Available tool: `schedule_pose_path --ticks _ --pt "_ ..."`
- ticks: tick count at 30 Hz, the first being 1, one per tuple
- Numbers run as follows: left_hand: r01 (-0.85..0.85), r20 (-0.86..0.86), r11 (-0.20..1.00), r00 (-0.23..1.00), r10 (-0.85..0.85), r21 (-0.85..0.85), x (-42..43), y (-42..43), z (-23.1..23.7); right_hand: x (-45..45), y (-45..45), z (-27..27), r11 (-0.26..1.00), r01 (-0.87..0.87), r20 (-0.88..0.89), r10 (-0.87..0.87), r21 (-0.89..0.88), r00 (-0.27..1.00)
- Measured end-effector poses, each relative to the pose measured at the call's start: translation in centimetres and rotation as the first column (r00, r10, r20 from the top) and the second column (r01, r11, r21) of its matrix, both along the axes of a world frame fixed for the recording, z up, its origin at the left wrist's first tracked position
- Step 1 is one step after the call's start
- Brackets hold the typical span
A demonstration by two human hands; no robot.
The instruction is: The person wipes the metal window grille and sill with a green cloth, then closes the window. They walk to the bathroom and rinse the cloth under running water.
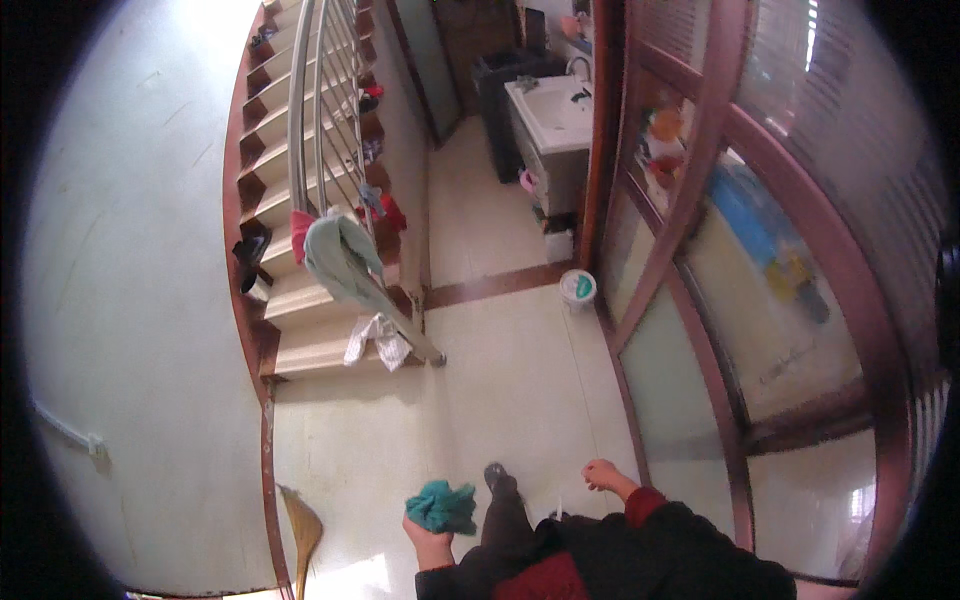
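A bunched teal cloth (441,507) rests in my left hand (429,538), low in the view and left of my legs. My right hand (601,475) is held out at the lower right with its fingers curled in, and no object shows in it. Beyond my hands, a pale green cloth (337,251) hangs over the end of the metal stair railing (300,112). A white patterned cloth (380,340) lies by the bottom step at the railing's post. On the floor at the doorway stands a white bucket (577,291) with something teal in it.
The staircase (281,172) rises at the left, with shoes (253,247) along its edge. A straw broom (301,525) leans near the left wall. A raised threshold (499,283) crosses the doorway to a white washbasin (555,112). Framed glass doors (679,375) line the right side.
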State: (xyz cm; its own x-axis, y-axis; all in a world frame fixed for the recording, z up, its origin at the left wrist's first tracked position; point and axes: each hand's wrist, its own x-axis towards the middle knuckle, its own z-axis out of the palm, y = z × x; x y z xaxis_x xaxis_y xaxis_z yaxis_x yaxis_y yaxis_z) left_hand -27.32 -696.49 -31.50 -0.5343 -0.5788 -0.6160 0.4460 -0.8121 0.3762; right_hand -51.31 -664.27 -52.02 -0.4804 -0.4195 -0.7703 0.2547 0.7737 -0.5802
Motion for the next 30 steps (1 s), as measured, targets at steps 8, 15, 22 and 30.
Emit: schedule_pose_path --ticks 8,15,22,30 --pt "0.219 0.084 0.966 0.974 -0.209 -0.140 -12.3 -17.1 -2.6 -10.5 -14.0 -2.0 0.958 -0.278 -0.260 0.288 0.075 0.922" --pt "0.303 -0.228 0.946 0.935 -0.271 0.117 -35.2 -27.9 -0.9 -22.6 -23.2 -1.6 0.981 0.180 -0.030 -0.182 -0.073 0.983" --pt "0.387 -0.196 0.921 0.902 -0.386 -0.035 -55.1 -31.8 -3.8 -39.4 -28.7 -4.2 0.883 0.441 0.156 -0.418 -0.164 0.895" --pt "0.250 -0.077 0.967 0.964 -0.253 -0.055 -68.9 -41.4 -5.9 -61.7 -39.6 0.4 0.591 0.684 0.117 -0.714 -0.428 0.690"
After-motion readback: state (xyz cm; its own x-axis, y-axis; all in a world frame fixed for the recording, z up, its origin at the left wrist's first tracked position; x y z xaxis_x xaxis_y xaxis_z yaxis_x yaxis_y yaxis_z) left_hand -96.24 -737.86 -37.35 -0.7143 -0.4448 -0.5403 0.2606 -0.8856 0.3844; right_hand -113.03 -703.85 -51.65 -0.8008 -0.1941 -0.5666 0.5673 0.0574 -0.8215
